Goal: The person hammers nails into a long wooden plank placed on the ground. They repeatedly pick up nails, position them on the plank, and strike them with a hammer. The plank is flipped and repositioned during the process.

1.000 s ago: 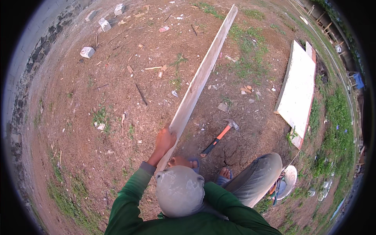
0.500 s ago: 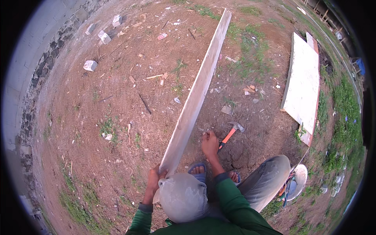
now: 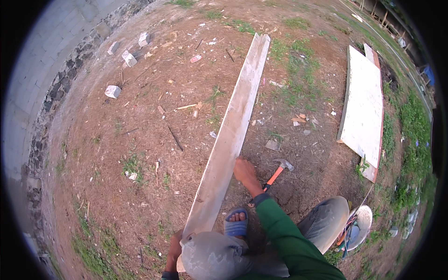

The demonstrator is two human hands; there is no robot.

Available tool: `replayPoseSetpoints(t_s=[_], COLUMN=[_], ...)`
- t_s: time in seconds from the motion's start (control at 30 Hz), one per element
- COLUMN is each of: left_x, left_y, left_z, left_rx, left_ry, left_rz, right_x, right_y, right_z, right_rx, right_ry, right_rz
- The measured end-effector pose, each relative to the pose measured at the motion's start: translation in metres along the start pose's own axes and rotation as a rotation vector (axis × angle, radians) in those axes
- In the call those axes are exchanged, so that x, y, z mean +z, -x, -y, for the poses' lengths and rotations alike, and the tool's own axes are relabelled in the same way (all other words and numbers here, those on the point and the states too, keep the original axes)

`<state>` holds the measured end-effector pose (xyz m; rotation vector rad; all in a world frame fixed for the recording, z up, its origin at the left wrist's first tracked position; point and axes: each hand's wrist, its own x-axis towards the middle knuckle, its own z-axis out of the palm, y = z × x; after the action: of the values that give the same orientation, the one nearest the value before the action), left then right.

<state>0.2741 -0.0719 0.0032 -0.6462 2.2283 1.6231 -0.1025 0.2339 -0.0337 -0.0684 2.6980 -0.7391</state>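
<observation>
Head view: long pale plank [image 3: 228,135] flat on bare dirt, running away toward the grass.
Left hand [image 3: 175,247]: closed on the plank's near end, beside the grey cap [image 3: 210,256].
Right hand [image 3: 243,170]: fingers pressed against the plank's right edge, not wrapped round.
Hammer [image 3: 276,171]: orange-handled, on the ground just right of that hand.
White board [image 3: 366,107]: well apart, far right.

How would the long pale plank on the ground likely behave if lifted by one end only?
The plank is long and thin, so it would probably sag or flex slightly and feel unwieldy. Flat-sided, it is unlikely to roll. Its rough wood looks unlikely to slip under the left hand and right hand.
</observation>
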Motion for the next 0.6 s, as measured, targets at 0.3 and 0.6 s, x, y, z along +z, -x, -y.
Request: replayPoseSetpoints(t_s=[0.3, 0.6], left_x=[0.055, 0.128], left_y=[-0.139, -0.293], left_z=[-0.135, -0.124], left_rx=[0.446, 0.334], left_ry=[-0.413, -0.592], left_rz=[-0.488, -0.581], right_x=[0.000, -0.010], right_y=[0.001, -0.038], right_z=[0.027, 0.001], right_rx=[0.254, 0.339], right_ry=[-0.226, -0.447], right_rz=[-0.094, 0.296])
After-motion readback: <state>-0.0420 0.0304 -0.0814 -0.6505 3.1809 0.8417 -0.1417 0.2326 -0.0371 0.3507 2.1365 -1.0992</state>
